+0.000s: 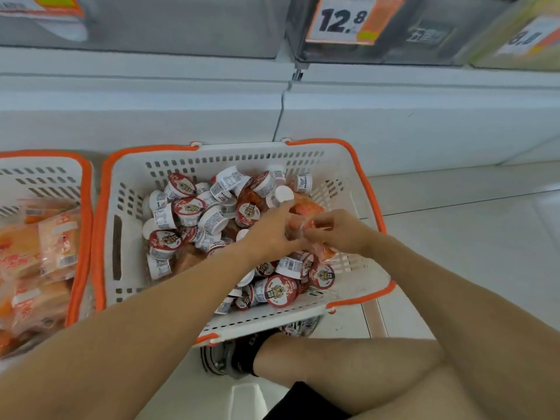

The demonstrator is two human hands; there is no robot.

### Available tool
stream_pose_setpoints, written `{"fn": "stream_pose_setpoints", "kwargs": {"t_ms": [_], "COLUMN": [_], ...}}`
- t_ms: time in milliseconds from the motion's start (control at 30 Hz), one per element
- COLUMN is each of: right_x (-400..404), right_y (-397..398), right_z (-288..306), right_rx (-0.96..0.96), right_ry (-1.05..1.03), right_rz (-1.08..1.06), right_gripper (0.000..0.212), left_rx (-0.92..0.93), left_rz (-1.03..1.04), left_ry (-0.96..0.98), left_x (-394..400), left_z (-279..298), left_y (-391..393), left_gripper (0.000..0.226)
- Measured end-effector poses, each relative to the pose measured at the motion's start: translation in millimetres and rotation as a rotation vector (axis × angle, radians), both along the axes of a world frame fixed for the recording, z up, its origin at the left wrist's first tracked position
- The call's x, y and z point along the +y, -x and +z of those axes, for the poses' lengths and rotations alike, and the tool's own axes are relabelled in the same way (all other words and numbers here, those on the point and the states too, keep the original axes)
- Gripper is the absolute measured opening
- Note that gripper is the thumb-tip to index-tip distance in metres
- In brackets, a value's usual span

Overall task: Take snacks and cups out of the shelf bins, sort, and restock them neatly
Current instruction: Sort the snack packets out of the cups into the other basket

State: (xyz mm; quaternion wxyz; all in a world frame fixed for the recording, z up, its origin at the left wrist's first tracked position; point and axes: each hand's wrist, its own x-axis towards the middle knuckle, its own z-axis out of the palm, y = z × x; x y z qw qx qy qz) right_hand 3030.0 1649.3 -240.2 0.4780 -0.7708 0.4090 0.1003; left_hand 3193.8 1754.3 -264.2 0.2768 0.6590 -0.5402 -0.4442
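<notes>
White slotted plastic basket with orange rim [357, 189] set on floor, filled with small red-lidded white cups [280, 291]. Clear orange snack packet [303, 225] pinched over basket by both hands: left hand [272, 228] grip clenched on it, right hand [339, 228] grip likewise. Second basket [81, 189] at left, holding orange wrapped snacks [33, 247].

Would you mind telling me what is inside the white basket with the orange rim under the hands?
The basket holds a loose heap of small cups and orange snack packets. Both hands and the heap cover what lies at the bottom.
</notes>
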Motion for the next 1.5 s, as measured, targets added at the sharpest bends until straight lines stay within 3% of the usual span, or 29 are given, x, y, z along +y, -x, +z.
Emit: {"fn": "stream_pose_setpoints", "kwargs": {"t_ms": [33, 133, 267, 367, 500, 567, 667, 800, 867, 967, 1067, 1133, 1233, 1367, 1500], "right_x": [-5, -27, -43, -32, -36, -43, -55, -79, -85, -79, -61, -45, -24, -32, -25], "right_y": [3, 14, 13, 3, -1, -2, -8, -9, -12, -23, -37, -46, -55, -43, -42], "right_z": [7, 11, -12, -29, -47, -46, -38, -21, 1, 39, 62, 54, 24, -1, -13], "right_rx": [0.03, 0.134, 0.293, 0.369, 0.404, 0.44, 0.462, 0.282, 0.213, 0.189, 0.146, 0.12, 0.044, -0.011, -0.014], "right_ry": [-0.084, -0.2, 0.178, 0.222, 0.275, 0.295, 0.377, 0.25, 0.185, 0.117, -0.094, -0.188, -0.181, -0.224, -0.309], "right_rz": [0.034, -0.015, 0.071, 0.256, 0.267, 0.303, 0.379, 0.133, 0.11, 0.212, 0.256, 0.258, 0.195, -0.011, -0.087], "right_gripper": [0.012, 0.046, 0.051, 0.065, 0.091, 0.085, 0.069, 0.053, 0.054, 0.03, 0.02, 0.014, 0.028, 0.042, 0.031], "left_rx": [-0.012, -0.039, 0.149, 0.331, 0.27, 0.273, 0.309, 0.411, 0.446, 0.47, 0.515, 0.648, 0.725, 0.698, 0.552], "left_rz": [-0.025, -0.025, 0.066, 0.145, 0.375, 0.448, 0.478, 0.508, 0.544, 0.606, 0.599, 0.562, 0.526, 0.453, 0.454], "left_ry": [0.02, -0.006, -0.071, -0.183, -0.189, -0.19, -0.192, -0.212, -0.221, -0.234, -0.296, -0.334, -0.354, -0.411, -0.421], "left_x": [-4, -7, 8, 25, 36, 39, 40, 43, 47, 49, 45, 42, 44, 47, 39], "left_z": [-2, -6, -6, 7, 9, 6, 7, 7, 6, 8, 13, 15, 13, 7, 2], "left_y": [4, 9, -2, -13, -16, -14, -11, -10, -11, -16, -23, -24, -24, -30, -19], "left_gripper": [0.074, 0.06, 0.055, 0.064, 0.035, 0.027, 0.042, 0.07, 0.08, 0.074, 0.067, 0.045, 0.025, 0.072, 0.062]}}
